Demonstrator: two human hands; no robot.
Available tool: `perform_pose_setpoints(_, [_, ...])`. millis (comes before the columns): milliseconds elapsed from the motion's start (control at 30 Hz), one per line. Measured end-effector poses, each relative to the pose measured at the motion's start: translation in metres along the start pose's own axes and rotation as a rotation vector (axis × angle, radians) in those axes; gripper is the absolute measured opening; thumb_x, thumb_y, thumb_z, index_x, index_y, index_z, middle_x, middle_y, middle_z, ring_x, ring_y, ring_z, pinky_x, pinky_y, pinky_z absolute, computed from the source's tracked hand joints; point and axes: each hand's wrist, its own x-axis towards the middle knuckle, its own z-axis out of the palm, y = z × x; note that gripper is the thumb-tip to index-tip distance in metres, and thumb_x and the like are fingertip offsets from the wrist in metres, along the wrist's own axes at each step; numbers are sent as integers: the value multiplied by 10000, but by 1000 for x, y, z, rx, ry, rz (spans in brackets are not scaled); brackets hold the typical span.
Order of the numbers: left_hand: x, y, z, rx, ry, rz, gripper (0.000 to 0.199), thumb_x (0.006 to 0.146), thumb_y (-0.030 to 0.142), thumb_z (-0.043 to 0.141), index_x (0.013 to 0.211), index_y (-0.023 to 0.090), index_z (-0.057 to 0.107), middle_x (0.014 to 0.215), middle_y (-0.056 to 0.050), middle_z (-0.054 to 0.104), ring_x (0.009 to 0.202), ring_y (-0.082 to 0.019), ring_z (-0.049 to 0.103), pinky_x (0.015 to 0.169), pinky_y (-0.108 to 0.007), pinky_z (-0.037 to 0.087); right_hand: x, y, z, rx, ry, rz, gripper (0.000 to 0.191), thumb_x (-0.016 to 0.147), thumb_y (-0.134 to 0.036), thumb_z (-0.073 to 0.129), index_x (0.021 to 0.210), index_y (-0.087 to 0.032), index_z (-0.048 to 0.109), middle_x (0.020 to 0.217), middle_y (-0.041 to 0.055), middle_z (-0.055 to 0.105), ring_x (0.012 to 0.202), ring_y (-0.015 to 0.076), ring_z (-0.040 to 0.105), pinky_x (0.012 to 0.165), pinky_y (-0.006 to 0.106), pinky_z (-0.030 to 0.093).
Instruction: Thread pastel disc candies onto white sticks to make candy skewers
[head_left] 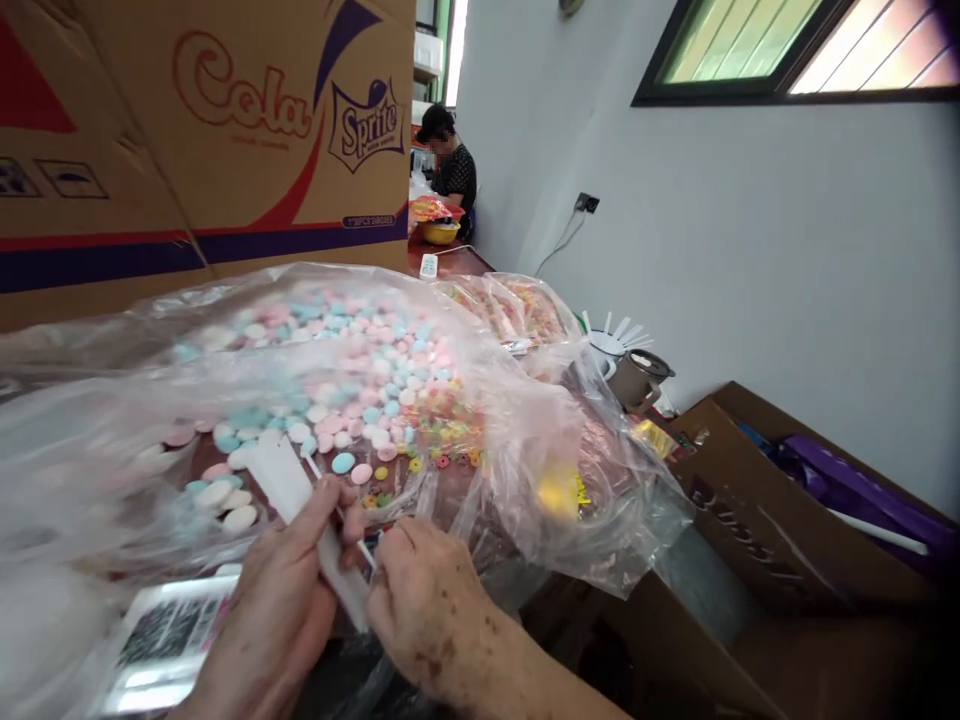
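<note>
My left hand [281, 590] is closed around a long white plastic piece [279, 475] that looks like a narrow case. A thin white stick [366, 552] lies along its right side, and my right hand [427, 600] pinches its near end. Just beyond both hands, pink, blue and white tablet candies [382, 360] spread out of a clear plastic bag [525, 440]. Small yellow, orange and red ring-shaped candies [450, 425] sit to their right. Several larger pale tablets [229, 500] lie left of the white piece.
A big Cola and Sprite carton [225, 150] stands behind at the left. At right are a dark lidded mug [640, 378], a white cup with sticks [606, 343] and an opened cardboard box [750, 520]. A printed package [172, 625] lies at lower left. Another person [456, 170] sits farther back.
</note>
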Motion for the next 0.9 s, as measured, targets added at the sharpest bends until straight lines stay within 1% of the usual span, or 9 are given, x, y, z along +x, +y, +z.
perform_pose_setpoints(133, [-2,2,1,-111,78,-1,285,926,174,571,644,166,527,508,62,457,499,-86,525,510,-160,531,0,-15,9,190,374,-89,300,997,-314,419,1215,-135,522,1171,179,629,1112,293,587,960,477,509])
perform_pose_setpoints(267, [-7,-5,-2,-58,111,-75,157,852,231,693,745,148,613,613,34,591,496,-75,546,416,-125,454,4,-24,12,139,360,-184,447,1030,-358,361,1414,-132,400,1328,180,581,1270,283,517,1106,490,416])
perform_pose_setpoints(333, [-9,-5,-7,-70,47,-96,281,755,254,793,645,161,551,522,67,510,402,-55,452,342,-125,377,4,-12,-6,88,386,-205,421,1023,-333,370,1392,-139,432,1307,165,589,1257,270,532,1092,474,435])
perform_pose_setpoints(400, [-10,-3,-13,-73,-37,-97,446,650,258,871,553,181,442,434,104,376,338,-36,325,299,-130,310,0,15,-36,-56,565,-173,403,990,-263,435,1379,-160,459,1308,156,561,1254,277,528,1051,485,459])
perform_pose_setpoints(500, [-12,1,-19,31,-79,-64,417,614,281,897,588,173,495,411,117,337,328,-31,302,302,-125,277,-8,70,-81,-350,848,145,539,928,-280,561,1434,-166,415,1385,190,498,1287,345,486,1018,572,443])
perform_pose_setpoints(567, [-14,-2,-16,158,-120,-70,338,662,352,868,691,155,596,425,107,389,337,-31,342,332,-122,288,-12,100,-96,-451,803,333,623,926,-364,556,1469,-122,368,1371,231,503,1230,378,516,974,614,454])
perform_pose_setpoints(667, [-15,-11,1,386,-254,-73,380,704,438,801,900,136,680,483,50,552,358,-63,433,356,-148,319,-14,118,-86,-445,605,373,571,955,-332,491,1468,-114,370,1254,204,599,1071,318,609,905,523,523])
perform_pose_setpoints(800, [-3,-22,36,616,-460,-41,441,749,451,701,1045,125,691,495,14,604,400,-137,505,371,-217,414,-16,102,-48,-442,438,198,397,994,-137,314,1318,-124,543,1000,137,696,905,241,650,818,377,547])
perform_pose_setpoints(900, [10,-29,62,746,-576,9,426,744,410,670,1065,133,708,626,-11,651,542,-176,586,437,-249,481,-19,86,-27,-448,361,141,329,985,-91,343,1097,-135,649,855,101,687,778,222,628,714,338,532])
